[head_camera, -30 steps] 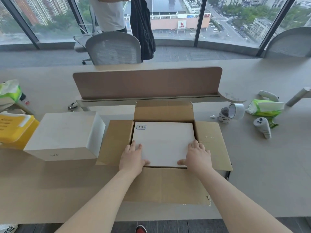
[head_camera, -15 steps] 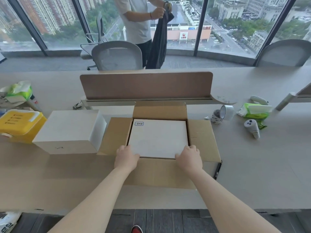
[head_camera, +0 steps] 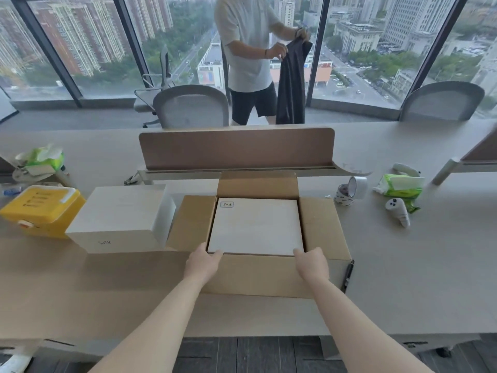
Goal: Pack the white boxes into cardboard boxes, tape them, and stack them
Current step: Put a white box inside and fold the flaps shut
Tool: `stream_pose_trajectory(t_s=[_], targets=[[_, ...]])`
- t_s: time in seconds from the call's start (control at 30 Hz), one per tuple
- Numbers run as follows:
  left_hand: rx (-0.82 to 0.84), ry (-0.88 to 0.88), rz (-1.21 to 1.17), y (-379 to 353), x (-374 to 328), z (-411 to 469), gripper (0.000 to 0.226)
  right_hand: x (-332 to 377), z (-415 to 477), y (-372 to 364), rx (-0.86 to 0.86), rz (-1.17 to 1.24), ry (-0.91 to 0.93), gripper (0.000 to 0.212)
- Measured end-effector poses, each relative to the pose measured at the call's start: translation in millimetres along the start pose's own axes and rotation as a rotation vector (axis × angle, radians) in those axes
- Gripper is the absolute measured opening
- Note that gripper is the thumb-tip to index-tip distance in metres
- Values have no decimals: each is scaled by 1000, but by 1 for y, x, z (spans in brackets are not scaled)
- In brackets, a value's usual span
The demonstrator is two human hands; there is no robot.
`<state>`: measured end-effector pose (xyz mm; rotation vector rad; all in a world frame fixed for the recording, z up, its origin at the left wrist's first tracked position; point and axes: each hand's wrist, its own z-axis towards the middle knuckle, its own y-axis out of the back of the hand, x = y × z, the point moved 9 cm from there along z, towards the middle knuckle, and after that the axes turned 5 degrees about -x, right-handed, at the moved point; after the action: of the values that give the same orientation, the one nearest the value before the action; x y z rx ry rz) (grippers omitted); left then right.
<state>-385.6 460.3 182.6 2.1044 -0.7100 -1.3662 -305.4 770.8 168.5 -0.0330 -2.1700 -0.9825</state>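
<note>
The left hand (head_camera: 203, 265) and the right hand (head_camera: 312, 263) are being drawn back toward the near edge of the desk (head_camera: 430, 265). A second ago they were being pressed flat on top of the white box (head_camera: 255, 227). Now only their fingertips are being kept at its near corners, the left hand at the near left corner and the right hand at the near right. Both hands are being held loosely open over the near flap (head_camera: 258, 275), with nothing gripped. The white box is being left seated inside the cardboard box (head_camera: 320, 227) at the middle of the desk, directly ahead of both hands, with all four flaps being left spread open around it. From this the packing of this box is being judged as done. The closing of the flaps seems to be coming next, with taping to follow. The tape roll (head_camera: 357, 187) is being left toward the right side of the desk, well apart from the right hand. A second white box (head_camera: 121, 216) is being left unpacked just beside the left flap.
</note>
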Motion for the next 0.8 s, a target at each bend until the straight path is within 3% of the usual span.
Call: stream_pose_trajectory(t_s=[0.13, 0.3, 0.37, 0.53, 0.8], targets=[[-35, 16, -200, -3, 6, 2, 57, -9, 1, 3, -106, 138, -47, 62], [-58, -43, -247, 1, 11, -1, 46, -14, -7, 5, -192, 268, -37, 66], [-62, -86, -225, 3, 12, -3, 45, -13, -13, 5, -213, 267, -26, 57], [-64, -228, -101, 2, 13, -6, 17, -4, -25, 1, -197, 66, 124, 47], [30, -254, 156, -17, 7, 4, 28, 8, -22, -32, -26, -434, 300, 41]])
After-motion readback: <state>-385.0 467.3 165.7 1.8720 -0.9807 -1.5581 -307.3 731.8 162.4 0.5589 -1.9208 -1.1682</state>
